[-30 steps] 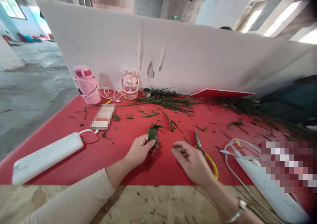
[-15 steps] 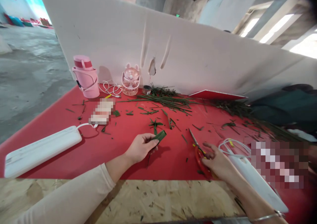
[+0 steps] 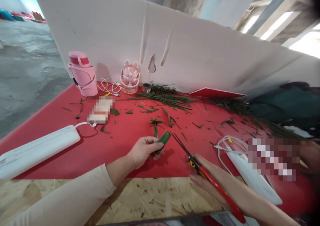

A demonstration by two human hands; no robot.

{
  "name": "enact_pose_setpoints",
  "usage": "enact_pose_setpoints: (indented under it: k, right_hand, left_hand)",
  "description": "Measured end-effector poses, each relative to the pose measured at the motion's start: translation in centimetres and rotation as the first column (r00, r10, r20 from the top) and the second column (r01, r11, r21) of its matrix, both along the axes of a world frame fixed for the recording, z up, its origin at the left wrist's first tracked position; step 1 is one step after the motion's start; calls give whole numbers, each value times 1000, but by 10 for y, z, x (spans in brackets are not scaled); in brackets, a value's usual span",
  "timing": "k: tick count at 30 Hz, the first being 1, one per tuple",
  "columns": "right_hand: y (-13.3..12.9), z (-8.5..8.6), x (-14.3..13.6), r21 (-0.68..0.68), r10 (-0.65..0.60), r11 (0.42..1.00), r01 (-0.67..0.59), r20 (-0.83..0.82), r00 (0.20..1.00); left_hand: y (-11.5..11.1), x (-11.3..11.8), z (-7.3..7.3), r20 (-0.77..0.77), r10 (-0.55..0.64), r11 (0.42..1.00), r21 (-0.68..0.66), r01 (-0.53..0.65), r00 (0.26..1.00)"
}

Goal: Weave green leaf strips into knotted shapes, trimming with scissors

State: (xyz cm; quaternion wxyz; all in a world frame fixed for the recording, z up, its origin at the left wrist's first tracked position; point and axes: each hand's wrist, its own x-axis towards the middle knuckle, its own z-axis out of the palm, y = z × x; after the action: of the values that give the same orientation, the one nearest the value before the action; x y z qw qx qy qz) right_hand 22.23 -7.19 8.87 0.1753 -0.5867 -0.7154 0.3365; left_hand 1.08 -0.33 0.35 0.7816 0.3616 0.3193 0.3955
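Observation:
Near the middle of the red table top (image 3: 120, 159), my left hand (image 3: 146, 151) pinches a folded green leaf strip (image 3: 164, 140). My right hand (image 3: 205, 171) holds red-handled scissors (image 3: 220, 189). Their blades point up and left, with the tips a little right of the leaf strip and not touching it. The blades look slightly apart. Just behind my left hand lies a green leaf piece with a star-shaped top (image 3: 155, 123). Small leaf scraps are scattered around it.
A bundle of green stems (image 3: 167, 100) lies at the back, near a clear pink bottle (image 3: 130, 78) and a pink flask (image 3: 83, 74). White power strips (image 3: 40, 147) lie left and right, with cables. A person's hand (image 3: 310, 152) shows at the right edge.
My right hand has brought the scissors left, closer to the leaf strip, and turned them so the long red handles show. My left hand still holds the strip. The view has shifted slightly.

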Motion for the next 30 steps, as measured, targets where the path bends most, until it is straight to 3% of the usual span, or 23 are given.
enact_pose_setpoints:
  k: [2,5,9,18,24,28,30]
  right_hand:
    - [3,0,-10,-85,141,987,-138,37,989]
    - [6,-8,-21,-53,206,978,-202,80,975]
    - [7,-20,-30,20,131,991,-136,162,978]
    - [4,-25,-30,-82,63,996,-44,246,967]
    - [-11,-37,-15,-87,48,996,-23,304,952]
    - [-21,-49,2,10,-14,1000,11,371,929]
    - [-15,-56,18,110,-125,990,92,338,933]
  left_hand:
    - [-1,0,1,-24,-16,999,44,17,1000]
    - [-3,1,5,-69,-44,996,76,49,997]
    - [-4,0,8,-101,-54,996,60,60,993]
    - [-5,1,8,-190,-95,993,48,106,977]
    - [-8,2,9,-290,-186,974,75,215,939]
    - [-11,2,6,-314,-220,956,119,268,924]
    - [-10,3,5,-299,-229,957,106,271,926]
